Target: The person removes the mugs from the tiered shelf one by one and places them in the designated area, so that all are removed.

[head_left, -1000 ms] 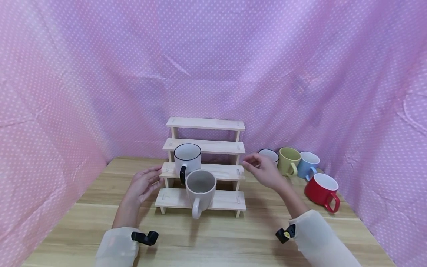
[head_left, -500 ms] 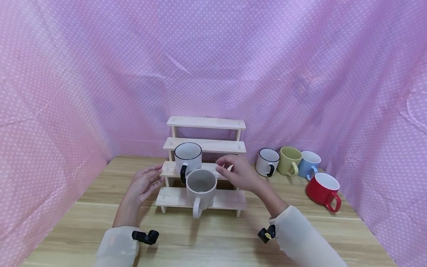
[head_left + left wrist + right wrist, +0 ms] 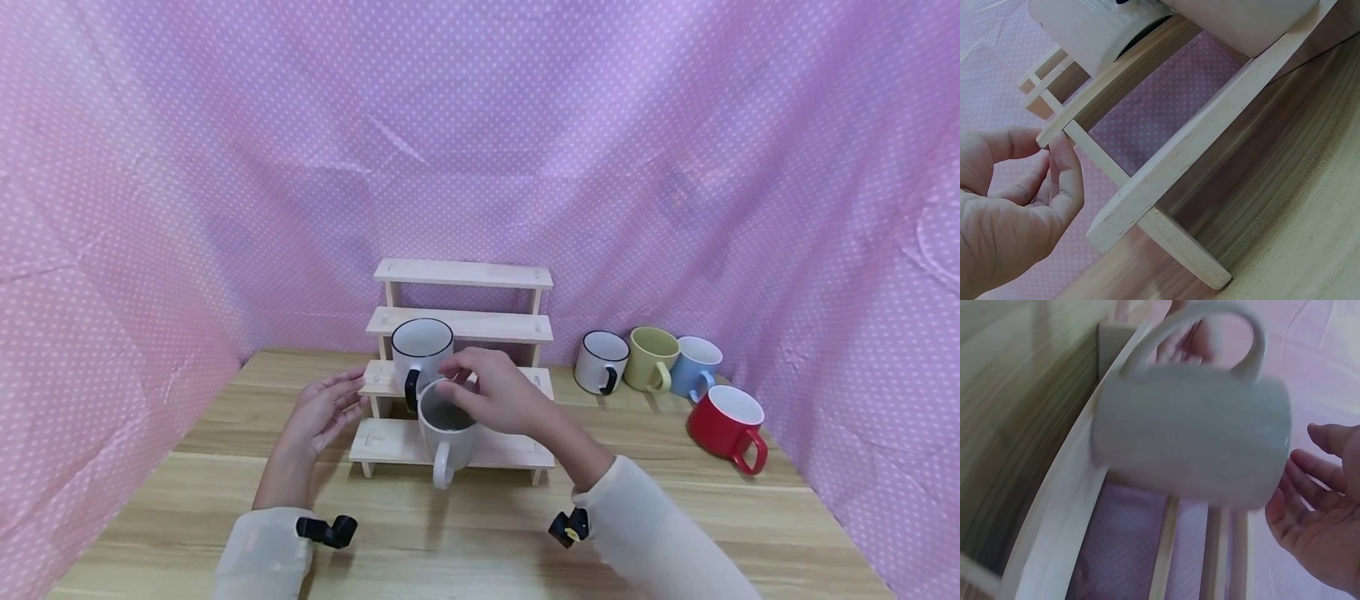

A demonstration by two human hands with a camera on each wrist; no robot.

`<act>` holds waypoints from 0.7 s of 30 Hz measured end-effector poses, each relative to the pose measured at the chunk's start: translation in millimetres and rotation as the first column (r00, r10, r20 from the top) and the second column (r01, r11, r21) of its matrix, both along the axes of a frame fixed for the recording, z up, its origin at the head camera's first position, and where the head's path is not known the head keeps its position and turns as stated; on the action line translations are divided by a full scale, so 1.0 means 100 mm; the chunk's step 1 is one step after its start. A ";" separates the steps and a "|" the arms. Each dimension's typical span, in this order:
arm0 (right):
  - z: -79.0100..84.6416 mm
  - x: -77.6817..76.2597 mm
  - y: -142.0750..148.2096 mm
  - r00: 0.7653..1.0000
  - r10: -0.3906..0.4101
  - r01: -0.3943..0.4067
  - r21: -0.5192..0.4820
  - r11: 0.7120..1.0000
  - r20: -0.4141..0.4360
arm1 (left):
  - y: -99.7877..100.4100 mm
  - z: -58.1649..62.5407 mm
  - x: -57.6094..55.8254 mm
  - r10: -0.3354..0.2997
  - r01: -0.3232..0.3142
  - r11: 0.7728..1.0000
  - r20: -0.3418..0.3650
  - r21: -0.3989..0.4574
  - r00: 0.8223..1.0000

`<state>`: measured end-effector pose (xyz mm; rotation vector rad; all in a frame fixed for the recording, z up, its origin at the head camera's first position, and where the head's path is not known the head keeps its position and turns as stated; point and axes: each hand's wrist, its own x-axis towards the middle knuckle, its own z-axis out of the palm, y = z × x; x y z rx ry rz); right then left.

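A four-step wooden shelf [image 3: 472, 275] stands on the table. On its lowest step sits a plain off-white mug [image 3: 448, 450], handle toward me. A white mug with a black rim and black handle [image 3: 412, 354] stands one step higher, just behind it. My left hand [image 3: 324, 412] pinches the left end of the second step; in the left wrist view its fingertips [image 3: 1065, 153] are at the board's corner. Over the off-white mug's right rim reaches my right hand [image 3: 498, 396]. The right wrist view shows its loosely bent fingers [image 3: 1313, 478] beside the mug's mouth [image 3: 1282, 444], not gripping it.
To the right of the shelf stand another black-rimmed white mug [image 3: 602, 360], a yellow mug [image 3: 647, 358] and a light blue mug [image 3: 693, 367]. Nearer is a red mug [image 3: 720, 433]. A pink dotted cloth [image 3: 480, 125] encloses the back and sides of the wooden table [image 3: 465, 550].
My right hand has moved left from beside the shelf's right end, across the second step, to the off-white mug's rim. The left hand has stayed at the shelf's left end.
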<state>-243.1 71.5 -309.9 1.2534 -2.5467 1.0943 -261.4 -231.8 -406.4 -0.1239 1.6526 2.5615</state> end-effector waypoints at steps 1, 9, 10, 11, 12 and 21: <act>0.01 0.01 -0.03 0.999 0.005 -0.005 0.000 1.000 0.033 | 0.00 0.00 0.00 0.000 0.000 1.000 -0.001 -0.003 1.000; 0.07 0.06 -0.22 0.974 -0.020 0.009 0.049 0.999 0.225 | 0.00 0.00 -0.01 -0.001 0.000 1.000 -0.007 -0.014 1.000; 0.07 0.06 -0.24 0.971 -0.026 0.014 0.052 0.999 0.237 | 0.00 0.00 -0.01 0.002 -0.002 1.000 -0.008 -0.015 1.000; 0.07 0.06 -0.25 0.967 -0.032 0.020 0.051 0.998 0.252 | 0.00 0.00 -0.01 -0.003 0.002 1.000 -0.010 -0.017 1.000; 0.06 0.05 -0.27 0.962 -0.036 0.024 0.047 0.999 0.269 | 0.00 0.00 -0.01 -0.002 0.002 1.000 -0.010 -0.019 1.000; 0.03 0.01 -0.32 0.821 -0.039 0.091 -0.063 0.994 0.569 | 0.00 -0.02 -0.02 0.009 -0.009 1.000 -0.007 -0.026 1.000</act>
